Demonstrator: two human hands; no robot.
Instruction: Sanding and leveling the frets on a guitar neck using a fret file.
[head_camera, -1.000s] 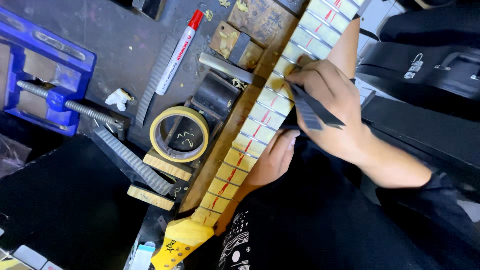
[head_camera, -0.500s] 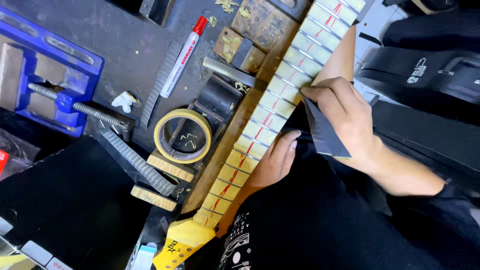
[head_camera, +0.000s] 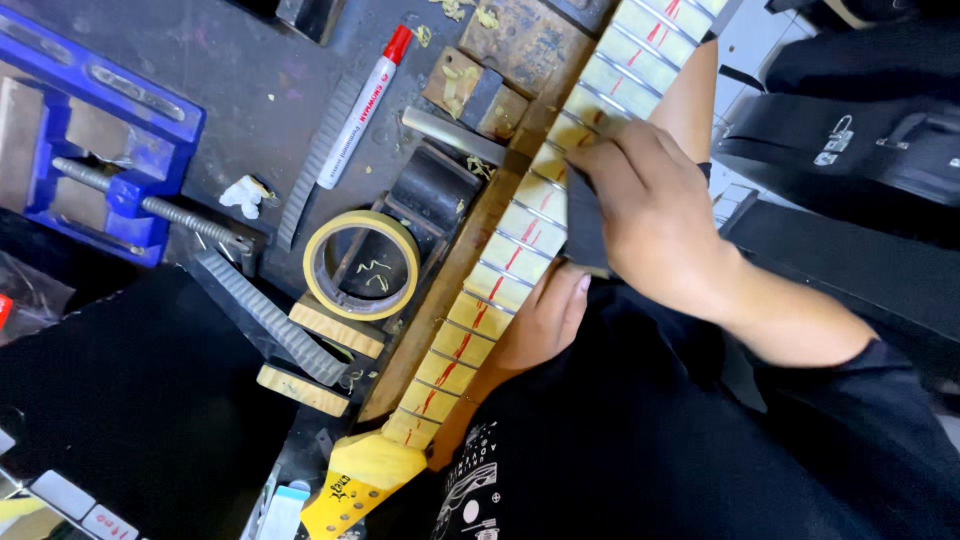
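Observation:
A guitar neck (head_camera: 500, 270) lies diagonally on the bench, its fretboard masked with yellowish tape carrying red marks between the metal frets. The yellow headstock (head_camera: 360, 480) points to the lower left. My right hand (head_camera: 660, 215) presses a small dark abrasive sheet (head_camera: 585, 235) onto the frets at mid-neck. My left hand (head_camera: 545, 320) grips the neck's near edge from below, just under the right hand, thumb against the side.
A masking tape roll (head_camera: 362, 265) sits left of the neck, with wooden blocks (head_camera: 335, 325) and a ridged file (head_camera: 265, 315) beside it. A red-capped marker (head_camera: 360, 105) and a blue vise (head_camera: 100, 150) lie further left. A black instrument case (head_camera: 860, 130) stands at the right.
My right hand has slid the dark sheet a short way along the fretboard; the sheet is now more tucked under the fingers. My left hand stays on the neck.

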